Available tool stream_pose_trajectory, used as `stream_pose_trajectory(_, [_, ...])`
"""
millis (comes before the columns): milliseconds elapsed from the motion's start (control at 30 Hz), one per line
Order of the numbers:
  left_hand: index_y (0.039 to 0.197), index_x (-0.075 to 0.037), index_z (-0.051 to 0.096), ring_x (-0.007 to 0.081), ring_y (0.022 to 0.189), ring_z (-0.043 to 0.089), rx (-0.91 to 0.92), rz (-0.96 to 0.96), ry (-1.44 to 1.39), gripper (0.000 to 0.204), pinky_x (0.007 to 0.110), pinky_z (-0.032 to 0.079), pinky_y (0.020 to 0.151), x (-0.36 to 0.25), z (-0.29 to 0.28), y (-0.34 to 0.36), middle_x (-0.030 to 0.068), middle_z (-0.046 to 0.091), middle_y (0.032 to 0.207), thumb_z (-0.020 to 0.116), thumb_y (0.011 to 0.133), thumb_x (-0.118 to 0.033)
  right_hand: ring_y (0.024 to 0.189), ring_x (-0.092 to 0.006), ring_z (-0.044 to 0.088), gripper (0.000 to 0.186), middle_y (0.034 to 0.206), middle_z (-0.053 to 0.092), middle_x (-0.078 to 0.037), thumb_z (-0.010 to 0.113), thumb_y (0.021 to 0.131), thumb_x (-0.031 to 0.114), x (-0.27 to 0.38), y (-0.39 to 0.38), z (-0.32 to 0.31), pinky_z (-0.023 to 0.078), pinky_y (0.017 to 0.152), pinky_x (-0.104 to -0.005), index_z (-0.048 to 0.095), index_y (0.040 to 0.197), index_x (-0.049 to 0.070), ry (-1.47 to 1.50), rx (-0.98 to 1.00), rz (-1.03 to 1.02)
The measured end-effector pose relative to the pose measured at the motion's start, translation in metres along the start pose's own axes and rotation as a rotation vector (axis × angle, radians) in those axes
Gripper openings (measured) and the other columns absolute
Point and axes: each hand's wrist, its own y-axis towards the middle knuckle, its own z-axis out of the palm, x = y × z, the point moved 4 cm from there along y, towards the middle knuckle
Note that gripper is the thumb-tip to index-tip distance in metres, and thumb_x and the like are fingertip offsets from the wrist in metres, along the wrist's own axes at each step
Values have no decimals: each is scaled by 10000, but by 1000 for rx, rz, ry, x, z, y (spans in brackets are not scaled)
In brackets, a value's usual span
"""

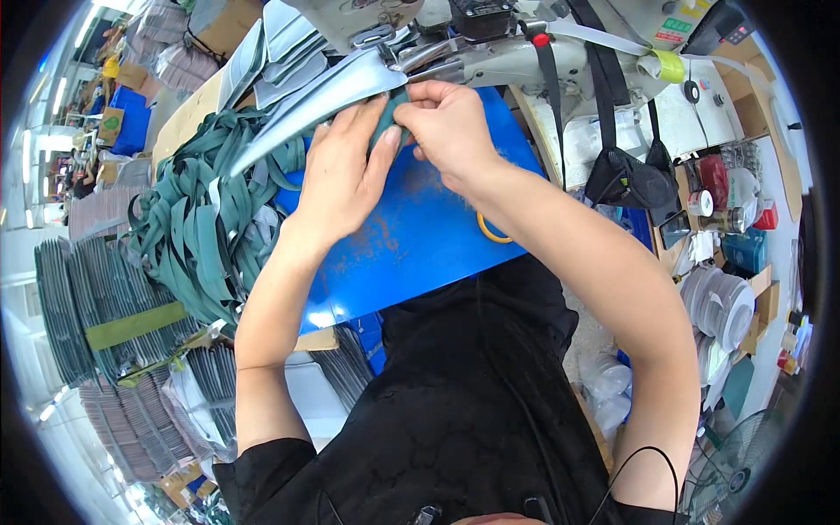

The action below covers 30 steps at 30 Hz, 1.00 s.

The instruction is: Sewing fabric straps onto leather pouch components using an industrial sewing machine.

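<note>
My left hand (348, 166) is closed on a dark green fabric strip (390, 118) just under a pale blue-grey panel (315, 92). My right hand (446, 131) pinches the same strip a little to the right, its fingertips beside the panel's end at the machine's metal parts (424, 66). Some of the fingertips are hidden. A tangled pile of green strips (188, 214) lies left of my left hand. Beneath both hands is a scuffed blue work surface (376, 249).
Stacked pale panels (284, 31) stand behind. A sewing machine (499, 66) spans the top, with a hanging black pouch (626, 175). Orange-handled scissors (492, 230) lie under my right forearm. Bundled panel stacks (96, 306) stand left, cluttered supplies (726, 236) right.
</note>
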Motion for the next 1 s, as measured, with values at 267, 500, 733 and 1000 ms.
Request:
stream_pose_trajectory(267, [1379, -249, 660, 240, 1015, 672, -55, 193, 675, 604, 368, 528, 836, 7, -58, 5, 18, 660, 1087, 744, 794, -124, 634, -100, 635, 209, 827, 728, -54, 692, 831, 3, 6, -3, -3, 429, 468, -259, 742, 1029, -43, 32, 45, 57])
stream_pose_trajectory(500, [1548, -318, 491, 221, 700, 674, 432, 496, 745, 727, 361, 556, 598, 32, -78, 44, 52, 552, 927, 616, 876, -69, 637, -81, 611, 282, 845, 725, -40, 689, 842, -4, 4, -6, -1, 410, 476, -243, 746, 1116, -37, 91, 16, 65])
stream_pose_trajectory(733, [1467, -229, 597, 218, 634, 675, 467, 672, 865, 612, 350, 554, 583, 13, -87, 62, 62, 582, 956, 639, 867, -116, 676, -72, 608, 350, 890, 717, -23, 688, 849, -2, 4, -5, -12, 414, 503, -224, 733, 1195, -31, 61, 123, 117])
stream_pose_trajectory(1000, [1328, -181, 697, 227, 665, 708, 465, 506, 864, 432, 357, 563, 563, -12, -82, 62, 82, 613, 887, 654, 899, -160, 666, -69, 616, 309, 891, 715, -28, 743, 916, 83, -9, 8, -8, 429, 516, -217, 721, 1200, -40, 150, 103, 100])
